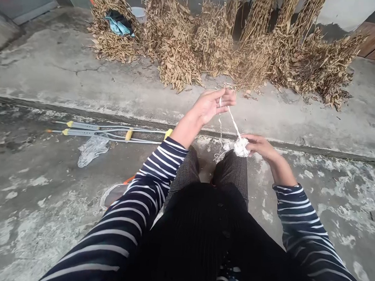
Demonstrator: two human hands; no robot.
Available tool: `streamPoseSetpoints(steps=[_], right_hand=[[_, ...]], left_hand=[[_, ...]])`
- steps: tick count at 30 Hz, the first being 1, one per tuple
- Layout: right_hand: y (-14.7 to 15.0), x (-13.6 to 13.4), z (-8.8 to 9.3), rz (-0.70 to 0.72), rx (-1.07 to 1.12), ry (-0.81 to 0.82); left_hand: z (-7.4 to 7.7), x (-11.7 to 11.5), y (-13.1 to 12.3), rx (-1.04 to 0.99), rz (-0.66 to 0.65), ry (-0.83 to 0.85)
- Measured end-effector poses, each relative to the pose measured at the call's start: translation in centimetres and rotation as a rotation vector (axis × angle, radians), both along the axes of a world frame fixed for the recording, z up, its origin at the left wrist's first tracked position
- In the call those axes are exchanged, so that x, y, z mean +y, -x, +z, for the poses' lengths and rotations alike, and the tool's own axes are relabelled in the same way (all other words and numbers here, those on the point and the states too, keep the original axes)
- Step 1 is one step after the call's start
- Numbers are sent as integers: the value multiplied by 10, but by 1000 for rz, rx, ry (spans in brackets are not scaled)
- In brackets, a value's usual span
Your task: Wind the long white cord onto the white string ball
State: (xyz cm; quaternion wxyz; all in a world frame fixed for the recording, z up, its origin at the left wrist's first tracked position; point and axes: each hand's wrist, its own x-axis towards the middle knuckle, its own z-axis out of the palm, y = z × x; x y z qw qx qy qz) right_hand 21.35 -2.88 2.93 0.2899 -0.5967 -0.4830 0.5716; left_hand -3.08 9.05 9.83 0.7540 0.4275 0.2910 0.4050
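Note:
My right hand (259,145) grips a small ball of white cord (241,147) above my knee. From the ball a strand of cord (234,122) runs up, taut, to my left hand (214,103), where it loops round the fingers. Those fingers are bent together on the strand, palm partly turned up. A second, thinner length hangs from my left hand, and loose loops of cord (220,156) lie between my knees. Whether the cord is yarn or plastic twine is hard to make out.
Dry plant bundles (177,42) lean along the wall, with a blue and black cloth (120,22) on one. Metal crutches (111,131) lie left of me by the concrete step's edge (301,146). Beside them is a clear plastic bag (93,149).

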Motion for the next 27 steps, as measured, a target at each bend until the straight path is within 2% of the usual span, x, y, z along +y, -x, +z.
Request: streamPoseSetpoints(steps=[3, 5, 9, 12, 15, 19, 23, 25, 27], right_hand=[[-10, -1, 4, 88, -31, 119], [-13, -2, 6, 51, 15, 134], [-7, -7, 6, -108, 145, 73], [5, -12, 5, -94, 255, 37], [18, -15, 6, -21, 362, -31], [31, -18, 11, 55, 435, -131], [34, -22, 15, 39, 438, -144], [33, -23, 17, -12, 430, -123], [31, -22, 18, -65, 430, -100]], left_hand=[[-25, 16, 15, 229, -16, -8], [-34, 23, 26, 339, 5, -17], [-43, 31, 42, 446, 49, -29], [-54, 37, 47, 543, 49, -58], [-72, 42, 42, 641, -32, -89], [-99, 44, 29, 738, -256, -67], [-114, 30, 17, 717, -460, -49], [-112, 14, 11, 588, -437, -38], [-105, -7, 4, 370, -383, -23]])
